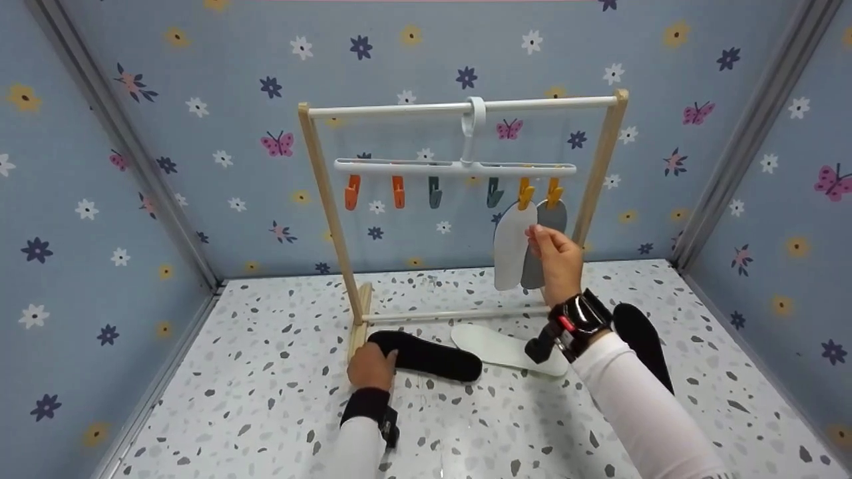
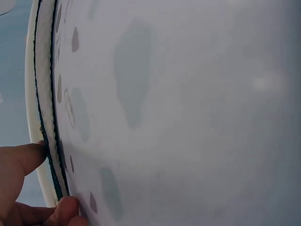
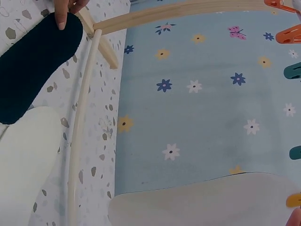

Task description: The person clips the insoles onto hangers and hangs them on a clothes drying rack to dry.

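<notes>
My left hand (image 1: 371,367) pinches one end of a black insole (image 1: 432,358) lying over the terrazzo surface; in the left wrist view, the thumb (image 2: 28,157) presses the insole's edge (image 2: 47,99). My right hand (image 1: 560,261) is raised before two hanging insoles, its fingers loosely curled beside the right edge of the light grey insole (image 1: 511,256). Whether it touches that edge is hard to see. A yellow clip (image 1: 526,194) grips this insole's top. Behind my right hand a darker grey insole (image 1: 551,219) hangs from another yellow clip (image 1: 554,193).
A white hanger (image 1: 399,167) hooks over the wooden rack's white bar (image 1: 386,111). Orange clips (image 1: 398,193) and green clips (image 1: 434,193) hang from it without insoles. A whitish insole (image 1: 506,347) lies at centre, another black insole (image 1: 640,339) at right. Patterned walls (image 1: 219,133) enclose the surface.
</notes>
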### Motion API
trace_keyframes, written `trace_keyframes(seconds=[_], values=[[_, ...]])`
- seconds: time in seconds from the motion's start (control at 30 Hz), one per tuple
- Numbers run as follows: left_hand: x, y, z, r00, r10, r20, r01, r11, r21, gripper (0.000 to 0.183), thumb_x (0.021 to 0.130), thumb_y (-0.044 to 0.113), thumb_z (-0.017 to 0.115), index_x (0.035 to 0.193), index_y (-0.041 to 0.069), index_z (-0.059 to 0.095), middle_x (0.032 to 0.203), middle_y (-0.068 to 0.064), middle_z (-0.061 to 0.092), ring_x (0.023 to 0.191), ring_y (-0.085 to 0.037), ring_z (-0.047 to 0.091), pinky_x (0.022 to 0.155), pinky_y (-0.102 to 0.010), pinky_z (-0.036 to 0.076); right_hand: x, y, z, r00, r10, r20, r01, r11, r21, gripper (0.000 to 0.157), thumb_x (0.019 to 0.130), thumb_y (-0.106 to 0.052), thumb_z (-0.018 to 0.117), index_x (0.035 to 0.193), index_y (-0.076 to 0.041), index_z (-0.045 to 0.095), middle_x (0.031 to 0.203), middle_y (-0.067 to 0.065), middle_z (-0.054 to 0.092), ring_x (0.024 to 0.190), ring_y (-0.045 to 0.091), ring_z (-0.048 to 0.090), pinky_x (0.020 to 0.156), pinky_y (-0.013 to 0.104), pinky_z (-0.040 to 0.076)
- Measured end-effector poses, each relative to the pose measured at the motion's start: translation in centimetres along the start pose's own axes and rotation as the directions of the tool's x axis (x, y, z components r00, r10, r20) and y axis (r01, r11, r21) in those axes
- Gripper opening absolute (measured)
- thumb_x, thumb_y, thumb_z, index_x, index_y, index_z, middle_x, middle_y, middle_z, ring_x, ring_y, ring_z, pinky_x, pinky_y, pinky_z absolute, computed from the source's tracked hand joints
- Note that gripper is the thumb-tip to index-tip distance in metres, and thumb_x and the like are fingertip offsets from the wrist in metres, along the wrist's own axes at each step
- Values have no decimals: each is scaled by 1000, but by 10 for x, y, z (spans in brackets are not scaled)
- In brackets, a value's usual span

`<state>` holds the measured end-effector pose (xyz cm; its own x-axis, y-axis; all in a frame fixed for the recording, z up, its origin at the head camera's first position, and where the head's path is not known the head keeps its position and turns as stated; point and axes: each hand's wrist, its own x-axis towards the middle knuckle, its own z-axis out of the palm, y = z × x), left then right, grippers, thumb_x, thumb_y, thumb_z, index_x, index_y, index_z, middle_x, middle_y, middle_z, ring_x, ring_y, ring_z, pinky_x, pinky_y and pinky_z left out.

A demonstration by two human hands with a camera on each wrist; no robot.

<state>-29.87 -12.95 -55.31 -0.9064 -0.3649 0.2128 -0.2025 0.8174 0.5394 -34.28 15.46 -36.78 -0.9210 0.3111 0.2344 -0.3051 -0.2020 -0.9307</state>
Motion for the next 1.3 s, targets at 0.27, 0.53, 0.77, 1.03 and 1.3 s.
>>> trace_keyframes(seconds=[0.27,0.53,0.77,1.03,1.3], values=[[0,3,-1,999,-31,26,31,999,-18,45,79,24,76,103,-11,61,93,-24,60,77,-38,62,64,-49,51,0,4,-1,1000,6,3,-6,1000,-1,22,93,-18,60,102,1,65,86,-7,69,103,28,61,94,35,46],[4,4,4,999,-22,25,23,999,-42,54,79,20,76,114,-13,52,103,-27,56,83,-41,61,70,-51,50,1,10,-2,1000,4,-8,-4,1000,25,16,92,-14,62,98,1,67,93,5,71,88,12,66,91,33,48],[6,4,5,1000,16,18,-14,994,-113,50,77,11,77,114,-11,49,101,-28,57,86,-43,60,71,-52,49,0,14,-2,1000,-6,1,6,1000,23,22,93,-14,60,100,6,64,94,6,71,93,17,66,91,32,48],[9,2,5,1000,1,4,1,950,-311,50,75,1,74,118,-8,49,98,-25,59,90,-40,59,78,-50,46,3,16,-4,1000,-15,-9,15,1000,17,16,93,-13,61,98,2,65,97,10,71,91,19,66,82,25,51],[12,8,1,994,-83,71,108,840,-532,41,77,0,69,114,-6,55,97,-22,63,92,-35,59,79,-44,47,6,17,-6,1000,-10,-8,10,1000,-6,22,93,-13,61,104,6,63,86,-2,71,83,12,65,77,23,50]])
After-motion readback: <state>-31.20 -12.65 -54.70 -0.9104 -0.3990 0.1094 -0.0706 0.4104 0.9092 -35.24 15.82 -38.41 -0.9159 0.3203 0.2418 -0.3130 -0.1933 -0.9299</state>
